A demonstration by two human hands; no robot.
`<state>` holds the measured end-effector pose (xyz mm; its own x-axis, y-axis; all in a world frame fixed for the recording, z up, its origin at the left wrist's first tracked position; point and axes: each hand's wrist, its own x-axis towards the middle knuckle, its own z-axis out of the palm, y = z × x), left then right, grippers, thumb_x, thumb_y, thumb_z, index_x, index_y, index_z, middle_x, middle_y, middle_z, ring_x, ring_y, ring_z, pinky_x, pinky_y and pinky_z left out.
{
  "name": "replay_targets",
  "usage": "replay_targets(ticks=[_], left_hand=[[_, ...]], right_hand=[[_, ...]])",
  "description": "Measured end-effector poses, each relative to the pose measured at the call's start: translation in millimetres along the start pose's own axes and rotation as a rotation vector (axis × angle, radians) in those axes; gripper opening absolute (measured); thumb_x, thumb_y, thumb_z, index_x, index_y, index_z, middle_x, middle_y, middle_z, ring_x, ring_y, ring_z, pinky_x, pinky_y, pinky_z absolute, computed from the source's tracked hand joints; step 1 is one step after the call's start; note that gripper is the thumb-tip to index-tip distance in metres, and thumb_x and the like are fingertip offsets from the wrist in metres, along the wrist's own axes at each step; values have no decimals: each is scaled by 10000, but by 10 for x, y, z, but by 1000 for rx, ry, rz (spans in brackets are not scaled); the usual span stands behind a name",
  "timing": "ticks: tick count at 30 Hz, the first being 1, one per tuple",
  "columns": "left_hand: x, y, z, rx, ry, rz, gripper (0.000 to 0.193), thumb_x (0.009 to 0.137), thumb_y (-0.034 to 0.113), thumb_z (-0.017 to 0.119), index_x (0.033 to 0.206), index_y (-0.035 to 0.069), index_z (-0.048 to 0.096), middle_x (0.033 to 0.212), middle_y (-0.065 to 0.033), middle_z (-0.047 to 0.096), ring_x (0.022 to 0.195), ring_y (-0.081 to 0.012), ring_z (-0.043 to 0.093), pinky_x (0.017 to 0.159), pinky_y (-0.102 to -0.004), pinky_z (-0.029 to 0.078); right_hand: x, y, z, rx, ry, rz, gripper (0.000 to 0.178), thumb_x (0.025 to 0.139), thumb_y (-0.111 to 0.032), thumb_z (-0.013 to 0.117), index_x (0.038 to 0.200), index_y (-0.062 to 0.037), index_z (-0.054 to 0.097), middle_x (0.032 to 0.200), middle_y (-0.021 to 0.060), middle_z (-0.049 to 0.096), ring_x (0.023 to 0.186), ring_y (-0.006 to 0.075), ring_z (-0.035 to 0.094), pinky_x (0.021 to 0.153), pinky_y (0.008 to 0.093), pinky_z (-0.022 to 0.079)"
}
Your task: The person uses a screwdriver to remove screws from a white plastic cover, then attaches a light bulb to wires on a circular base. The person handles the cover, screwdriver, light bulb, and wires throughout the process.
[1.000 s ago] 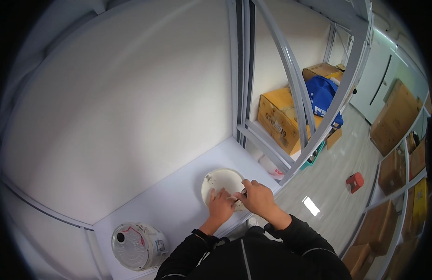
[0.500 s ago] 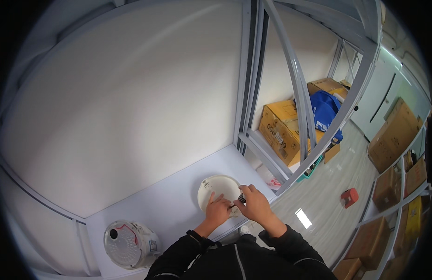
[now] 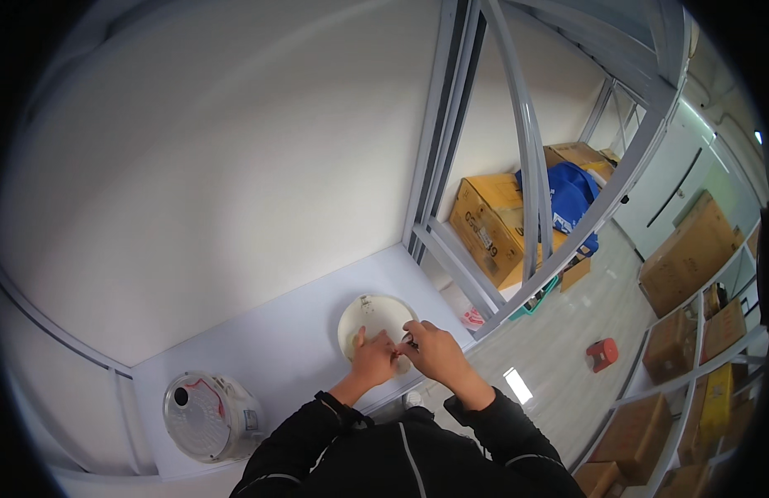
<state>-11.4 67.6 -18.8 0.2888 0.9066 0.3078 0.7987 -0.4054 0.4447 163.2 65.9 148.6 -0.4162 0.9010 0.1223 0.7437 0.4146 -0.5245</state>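
Observation:
A round, shallow white plastic shell (image 3: 351, 319), like a bowl, lies on the white shelf under my hands. My right hand (image 3: 438, 353) is closed on a small tool with a dark ribbed handle (image 3: 411, 339); fingers cover most of it. Up against the right fingertips, my left hand (image 3: 374, 362) pinches at something too small to make out over the near part of the shell, its other fingers partly spread. Near the shell's far rim show small dark marks or fittings. Left of my forearms stands a round white housing (image 3: 203, 419) with a ridged face, a black circle and a red wire.
The white shelf (image 3: 276, 332) meets a pale panel (image 3: 235, 207) behind and grey metal posts (image 3: 438, 124) on the right. Beyond them are a yellow carton (image 3: 492, 228) and a blue bag (image 3: 573, 195). A red object (image 3: 602, 354) lies on the floor near racks of cartons (image 3: 633, 427).
My view has shifted, so the whole scene sits a little further left. My hands have come closer together at the fingertips, and the dark handle shows less than before.

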Motion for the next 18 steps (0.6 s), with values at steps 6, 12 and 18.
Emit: replay_targets(ticks=[6,12,18], left_hand=[[7,-88,-108,-45,-100,-22,144,880,248,753,1011,225,808,1118,-14,734,1344,-273,636,1145,-591,341],[-8,-210,-42,-61,-93,0,189,866,268,767,1047,245,813,1125,0,739,1335,-268,640,979,-475,405],[-16,-61,-56,0,-21,-14,163,827,240,796,986,206,802,1095,-25,717,1214,-231,675,948,-479,366]], right_hand=[[-86,-8,-64,95,64,-174,535,857,-86,808,1343,-46,590,1130,181,656,896,372,716,789,436,589],[-91,-2,-41,146,113,-154,507,883,-142,808,1337,-47,601,1146,186,648,945,361,707,792,440,576],[-64,-37,-22,-155,22,155,440,934,-236,790,1304,-42,653,1082,193,704,896,385,730,759,444,586]])
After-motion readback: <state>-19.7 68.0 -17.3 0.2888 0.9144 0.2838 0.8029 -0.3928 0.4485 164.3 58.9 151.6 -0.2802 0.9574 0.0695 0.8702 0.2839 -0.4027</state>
